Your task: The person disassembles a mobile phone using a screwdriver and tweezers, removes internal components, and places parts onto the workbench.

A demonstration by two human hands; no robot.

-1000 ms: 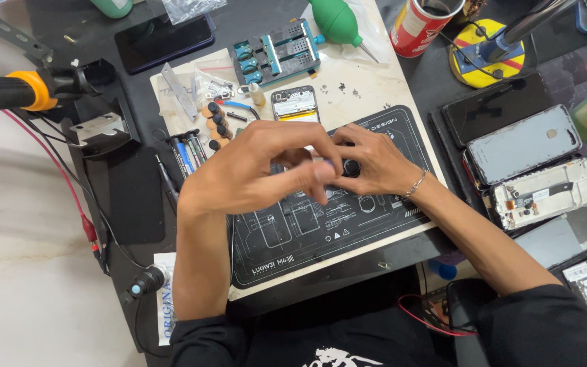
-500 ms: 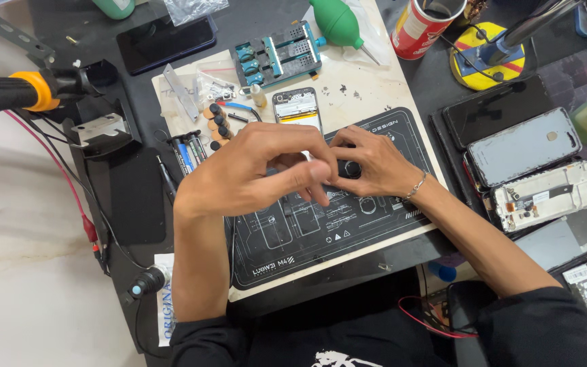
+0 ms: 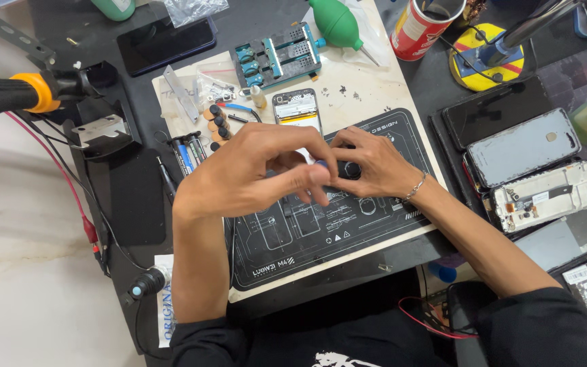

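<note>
Left hand [image 3: 253,178] and right hand [image 3: 374,165] meet, fingers pinched narrow on a small black round part [image 3: 352,170]; black printed repair mat [image 3: 307,238] beneath fingers; opened phone [image 3: 297,109] just beyond.

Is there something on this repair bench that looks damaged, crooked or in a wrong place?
Yes. At the right, a white phone frame lies opened with its inner parts bare, beside a grey back cover, both tilted. Small screws and parts lie loose on the beige mat. The left hand and right hand meet over the black mat.
</note>
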